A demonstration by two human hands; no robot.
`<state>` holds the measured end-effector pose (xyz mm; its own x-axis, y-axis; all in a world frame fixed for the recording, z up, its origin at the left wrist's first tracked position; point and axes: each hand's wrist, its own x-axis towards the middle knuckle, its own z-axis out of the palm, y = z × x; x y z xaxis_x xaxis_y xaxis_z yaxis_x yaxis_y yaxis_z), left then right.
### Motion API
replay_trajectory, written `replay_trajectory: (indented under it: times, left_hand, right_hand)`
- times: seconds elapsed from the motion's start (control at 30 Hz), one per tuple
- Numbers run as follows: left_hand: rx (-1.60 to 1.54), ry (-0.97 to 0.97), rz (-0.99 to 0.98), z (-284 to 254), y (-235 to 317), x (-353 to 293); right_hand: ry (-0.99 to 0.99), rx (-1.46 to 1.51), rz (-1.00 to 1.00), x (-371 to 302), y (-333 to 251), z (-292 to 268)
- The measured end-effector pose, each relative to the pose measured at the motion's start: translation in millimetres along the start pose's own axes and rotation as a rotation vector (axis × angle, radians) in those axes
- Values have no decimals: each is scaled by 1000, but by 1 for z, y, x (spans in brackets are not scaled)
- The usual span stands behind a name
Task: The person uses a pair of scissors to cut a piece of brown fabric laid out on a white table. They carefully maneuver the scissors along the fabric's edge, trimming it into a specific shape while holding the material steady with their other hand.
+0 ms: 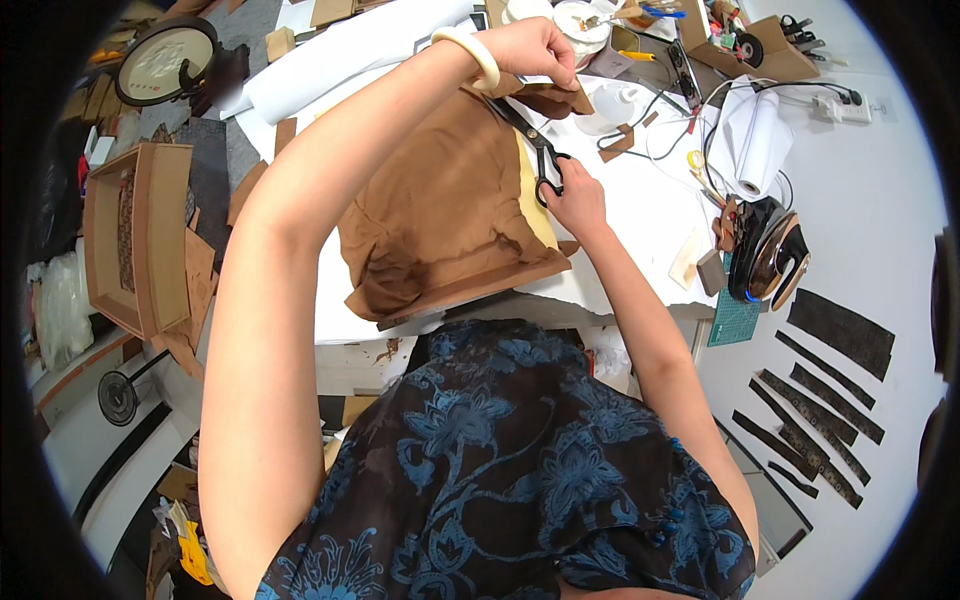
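A large piece of brown fabric (440, 190) lies creased on the white-covered table, with a pale yellow layer (538, 205) showing from under its right edge. My left hand (530, 50), with its arm reaching across to the far side, pinches a folded strip at the fabric's far right corner. My right hand (578, 203) is closed around the handles of black-handled scissors (543, 150). Their blades point away to the far left, along the fabric's right edge and under the lifted strip. The blade tips are hidden by the fabric.
White paper rolls (340, 75) lie at the far left. A clear bottle (615, 105) and cables stand beyond the scissors. An iron (770, 255) is at the right, near a green cutting mat (735, 318). A brown open box (140, 240) stands at the left.
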<state>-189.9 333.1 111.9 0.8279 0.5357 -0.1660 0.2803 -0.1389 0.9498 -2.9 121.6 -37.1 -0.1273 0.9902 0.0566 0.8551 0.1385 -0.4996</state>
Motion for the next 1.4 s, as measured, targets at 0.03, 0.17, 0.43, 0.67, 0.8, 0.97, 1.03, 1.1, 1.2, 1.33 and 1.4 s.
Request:
replay_trajectory:
  times: [0.03, 0.17, 0.43, 0.67, 0.8, 0.97, 1.03, 1.1, 1.2, 1.33, 1.4]
  left_hand:
    - [23, 16, -4, -3, 0, -1]
    - [86, 98, -22, -11, 1, -6]
    - [-55, -21, -194, -39, 6, -12]
    - [-210, 150, -9, -6, 19, -26]
    - [-28, 190, 15, -9, 20, -25]
    - [5, 226, 0, -14, 14, -23]
    - [21, 372, -19, -18, 10, -25]
    - [-84, 491, -42, -25, -1, -26]
    - [-286, 591, -110, -34, -21, -27]
    - [-60, 729, -268, -51, -117, -30]
    - [146, 730, -366, -45, -152, -27]
  right_hand:
    - [-7, -9, -8, 1, 5, 1]
    - [-28, 37, -30, 4, 17, 4]
    - [63, -2, -120, 10, 17, 2]
    - [37, -10, -114, 23, 19, 11]
    - [2, -23, -126, 28, 22, 11]
    - [-10, -9, -128, 29, 30, 12]
    - [-40, -9, -119, 30, 31, 11]
    - [-47, 6, -111, 31, 32, 10]
    - [-24, 67, -86, 29, 32, 8]
    - [10, 157, -60, 25, 29, 10]
    - [3, 162, -21, 22, 28, 11]
